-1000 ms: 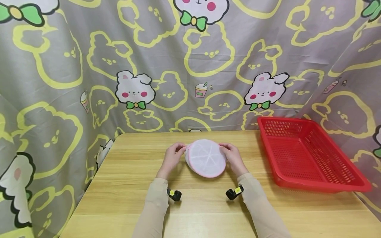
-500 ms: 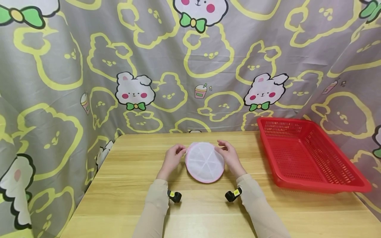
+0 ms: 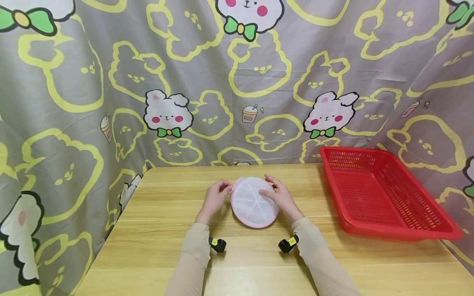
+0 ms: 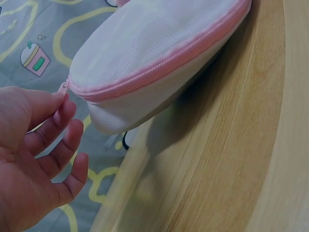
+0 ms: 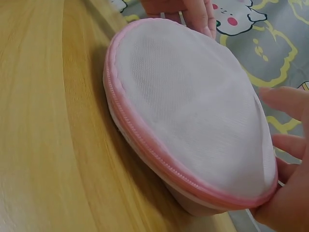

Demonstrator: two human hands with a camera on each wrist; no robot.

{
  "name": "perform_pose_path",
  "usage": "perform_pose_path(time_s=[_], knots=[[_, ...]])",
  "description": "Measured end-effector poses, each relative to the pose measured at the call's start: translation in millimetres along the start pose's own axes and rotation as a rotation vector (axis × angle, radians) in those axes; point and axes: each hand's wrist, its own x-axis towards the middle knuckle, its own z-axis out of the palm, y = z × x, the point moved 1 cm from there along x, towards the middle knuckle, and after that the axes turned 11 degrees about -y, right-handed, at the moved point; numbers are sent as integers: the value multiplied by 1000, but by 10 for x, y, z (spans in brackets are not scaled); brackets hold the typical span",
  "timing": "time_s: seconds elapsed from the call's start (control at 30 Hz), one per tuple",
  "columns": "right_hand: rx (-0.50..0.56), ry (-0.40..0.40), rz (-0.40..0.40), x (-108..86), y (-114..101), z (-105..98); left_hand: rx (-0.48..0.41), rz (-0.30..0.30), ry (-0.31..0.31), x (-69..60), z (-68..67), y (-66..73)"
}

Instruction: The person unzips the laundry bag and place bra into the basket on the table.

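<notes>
A round white mesh laundry bag (image 3: pixel 253 205) with pink trim stands on the wooden table, its circular top tilted toward me. A pink zipper (image 4: pixel 159 72) runs around the rim and looks closed along the part that shows. At the bag's left end my left hand (image 4: pixel 34 150) pinches the small pink zipper pull (image 4: pixel 63 88) between thumb and forefinger, the other fingers loosely bent. My right hand (image 3: pixel 283 199) holds the opposite side, thumb on the mesh top and fingers at the far edge. In the right wrist view those fingers (image 5: pixel 289 145) are partly hidden behind the rim.
A red plastic basket (image 3: pixel 344 201) with slotted walls stands at the right of the table (image 3: pixel 166 246). A grey curtain (image 3: pixel 222 135) with yellow outlines and white rabbits hangs behind the table and along both sides. A small black camera sits on each wrist.
The bag's top has tilted lower and slightly toward me. My right hand has shifted left, its thumb moving from the edge onto the mesh. The left hand keeps its place.
</notes>
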Motion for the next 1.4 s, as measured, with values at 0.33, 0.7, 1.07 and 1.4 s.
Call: perform_pose_path(time_s=[0.33, 0.7, 1.07, 1.4], knots=[[51, -44, -1, -4, 13, 37, -10, -28, -2, 1, 17, -8], [33, -18, 53, -153, -263, 51, 7, -21, -9, 19, 38, -30], [121, 72, 74, 11, 43, 94, 7, -8, -27, 7, 44, -6], [159, 112, 101, 6, 31, 112, -8, 14, -30, 11, 45, -11]])
